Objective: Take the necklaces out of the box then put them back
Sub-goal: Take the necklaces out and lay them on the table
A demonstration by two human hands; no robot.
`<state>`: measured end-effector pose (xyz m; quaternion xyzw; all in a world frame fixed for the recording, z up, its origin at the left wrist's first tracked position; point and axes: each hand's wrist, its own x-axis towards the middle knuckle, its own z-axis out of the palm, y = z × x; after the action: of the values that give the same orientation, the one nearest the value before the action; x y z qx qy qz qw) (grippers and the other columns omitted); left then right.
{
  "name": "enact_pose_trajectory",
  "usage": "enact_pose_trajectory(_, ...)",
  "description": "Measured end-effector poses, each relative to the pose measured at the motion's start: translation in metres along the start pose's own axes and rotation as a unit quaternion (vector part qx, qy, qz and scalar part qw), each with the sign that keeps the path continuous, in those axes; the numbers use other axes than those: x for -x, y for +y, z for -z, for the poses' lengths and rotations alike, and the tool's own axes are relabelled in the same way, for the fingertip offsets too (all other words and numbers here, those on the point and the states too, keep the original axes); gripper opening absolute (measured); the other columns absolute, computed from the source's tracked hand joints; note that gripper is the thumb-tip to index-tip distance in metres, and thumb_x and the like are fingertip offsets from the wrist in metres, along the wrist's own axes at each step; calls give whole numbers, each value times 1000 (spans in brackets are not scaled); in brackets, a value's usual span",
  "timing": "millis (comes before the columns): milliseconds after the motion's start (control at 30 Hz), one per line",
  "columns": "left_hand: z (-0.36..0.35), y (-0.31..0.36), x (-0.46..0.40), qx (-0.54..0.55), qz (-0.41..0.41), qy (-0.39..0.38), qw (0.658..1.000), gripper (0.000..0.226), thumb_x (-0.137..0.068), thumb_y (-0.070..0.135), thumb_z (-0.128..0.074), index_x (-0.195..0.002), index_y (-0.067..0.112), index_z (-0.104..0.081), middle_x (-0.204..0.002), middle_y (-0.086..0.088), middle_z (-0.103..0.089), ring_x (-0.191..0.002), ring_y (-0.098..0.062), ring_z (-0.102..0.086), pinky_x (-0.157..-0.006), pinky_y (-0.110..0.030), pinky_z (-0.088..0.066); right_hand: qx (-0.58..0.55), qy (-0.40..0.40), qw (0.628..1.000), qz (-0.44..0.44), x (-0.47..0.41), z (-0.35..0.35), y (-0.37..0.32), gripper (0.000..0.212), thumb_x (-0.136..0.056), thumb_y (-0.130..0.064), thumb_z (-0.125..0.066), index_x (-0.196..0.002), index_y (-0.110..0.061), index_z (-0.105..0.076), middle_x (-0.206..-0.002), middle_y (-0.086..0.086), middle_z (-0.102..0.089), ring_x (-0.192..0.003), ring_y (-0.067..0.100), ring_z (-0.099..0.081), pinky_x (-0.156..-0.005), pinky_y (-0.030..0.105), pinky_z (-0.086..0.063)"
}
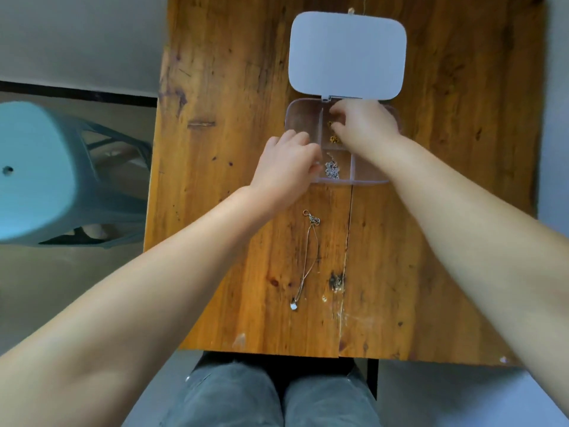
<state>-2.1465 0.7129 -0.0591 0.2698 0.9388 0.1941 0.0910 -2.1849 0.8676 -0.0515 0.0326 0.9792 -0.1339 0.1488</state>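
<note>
The right hand (365,126) curls its fingertips over a gold necklace (333,131) in the box's (303,118) upper middle compartment, seemingly pinching it, though actual contact is hidden. The left hand (288,171) presses the box's 9 o'clock edge, fingers bent, likely steadying it. A silver necklace (332,169) sits bunched in the lower compartment, and another necklace (308,260) lies at 6 o'clock on the table (431,241), long axis 12-to-6, pendant nearest the person.

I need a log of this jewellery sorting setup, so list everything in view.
table: one, brown wood, fills the middle of the view
box: one, clear plastic with compartments, far centre of table
lid: one, white, swung open behind the box
gold necklace: one, gold, upper middle compartment
silver necklace: one, silver, lower middle compartment
chain with pendant: one, thin silver, on the table nearer than the box
stool: one, teal, left of the table
trousers: grey, bottom edge
left hand: at the box's left edge
right hand: over the gold necklace
</note>
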Motion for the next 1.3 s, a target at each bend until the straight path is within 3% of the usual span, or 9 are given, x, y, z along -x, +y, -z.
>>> enact_pose_trajectory(100, -4, -7, -3, 3, -31, -21, 999, 22, -92, 19, -49, -85, 11, -69, -85, -5, -62, -86, -27, -50, -81, -39, -31, 108, 17, 994, 26, -9, -12, -4, 22, -94, -16, -52, -112, -10, -62, -109, 17, -65, -100, 38, -59, -69, 36, -40)
enact_pose_trajectory(267, -7, -14, 2, 30, -56, -2, 998, 24, -92, 28, -54, -82, 11, -69, -82, -4, -63, -84, -24, -53, -84, -38, -31, 119, 43, 991, 38, -5, -22, 0, 19, -94, -9, -48, -109, -7, -60, -100, 17, -64, -89, 37, -60, -63, 37, -42)
enact_pose_trajectory(500, 0, -10, 0, 45, -40, -29, 998, 25, -91, 34, -54, -86, 13, -67, -83, 0, -59, -88, -21, -55, -87, -36, -33, -84, 60, 995, 4, 18, 7, -1, 22, -93, -18, -50, -107, -12, -66, -104, 8, -69, -92, 20, -61, -73, 25, -44)
enact_pose_trajectory(600, 8, 0, -5, 149, 48, 30, 987, 31, -88, 29, -60, -111, 9, -54, -111, -8, -59, -105, -22, -53, -88, -31, -42, -143, 85, 986, 16, 48, 32, -2, 20, -93, -18, -53, -103, -12, -69, -100, 6, -70, -84, 11, -56, -67, 13, -40)
enact_pose_trajectory(700, 20, 24, -7, 251, 46, -21, 967, 47, -88, 25, -61, -131, 13, -45, -139, -5, -47, -127, -16, -42, -100, -23, -33, -153, 113, 981, 44, 84, 55, 0, 19, -93, -16, -53, -100, -10, -69, -96, 6, -68, -82, 10, -55, -67, 9, -39)
enact_pose_trajectory(833, 29, 58, 6, 332, 34, -70, 940, 18, -93, 26, -53, -94, 13, -66, -101, -4, -69, -91, -13, -60, -82, -29, -48, -119, 158, 980, 36, 128, 69, 22, 17, -92, -14, -55, -98, -7, -69, -94, 8, -65, -78, 11, -52, -64, 4, -33)
enact_pose_trajectory(1000, 24, 68, 25, 367, 57, -150, 916, 28, -92, 33, -53, -69, 19, -60, -63, 6, -60, -50, 3, -50, -50, -9, -40, -231, -23, 968, -94, 181, 23, 56, 11, -91, -15, -57, -91, -16, -68, -71, -3, -64, -51, 3, -59, -40, 9, -43)
enact_pose_trajectory(1133, -2, 67, 25, 270, 75, -291, 915, 35, -88, 43, -57, -62, 19, -56, -56, 7, -52, -45, -2, -43, -48, -15, -37, -308, -148, 926, -160, 222, -35, 62, 12, -92, -16, -57, -97, -15, -68, -71, -4, -64, -44, -5, -57, -39, 12, -43)
enact_pose_trajectory(1300, -35, 64, 17, 128, 56, -321, 937, 39, -86, 44, -59, -66, 10, -57, -60, 1, -48, -56, -15, -45, -48, -26, -33, -314, -223, 890, -244, 248, -85, 54, 12, -95, -21, -53, -103, -18, -62, -75, 0, -65, -48, 7, -53, -37, 11, -39)
